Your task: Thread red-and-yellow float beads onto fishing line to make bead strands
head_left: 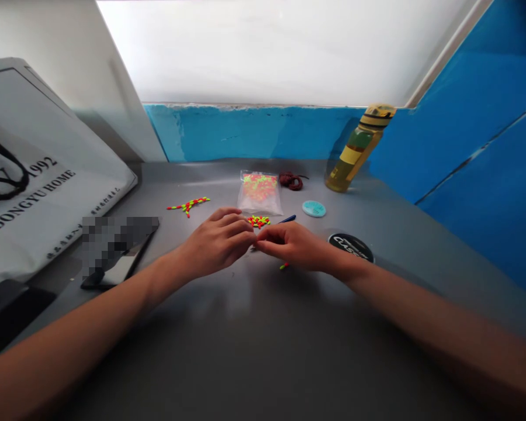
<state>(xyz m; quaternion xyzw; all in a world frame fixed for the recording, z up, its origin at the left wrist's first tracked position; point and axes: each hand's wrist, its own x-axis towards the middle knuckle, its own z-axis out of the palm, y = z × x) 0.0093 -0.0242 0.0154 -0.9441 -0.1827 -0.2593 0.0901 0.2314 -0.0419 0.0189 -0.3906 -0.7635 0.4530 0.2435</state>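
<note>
My left hand (221,241) and my right hand (293,242) meet over the grey table. The right thumb and index finger are pinched; the left fingers are curled together. Whatever lies between their fingertips is too small to make out. Just beyond my fingertips is a small pile of red and yellow-green oval beads (259,221). A blue pen-like stick (288,219) pokes out behind my right hand. One loose two-coloured bead (284,266) lies below that hand. Farther back, a clear plastic bag (260,193) holds many more such beads.
Left are a cluster of beads (189,204), a dark flat device (123,254) and a large white bag (30,175). Right are a dark red cord bundle (291,181), a light-blue disc (314,209), a black round lid (351,247) and a yellow-capped bottle (357,152).
</note>
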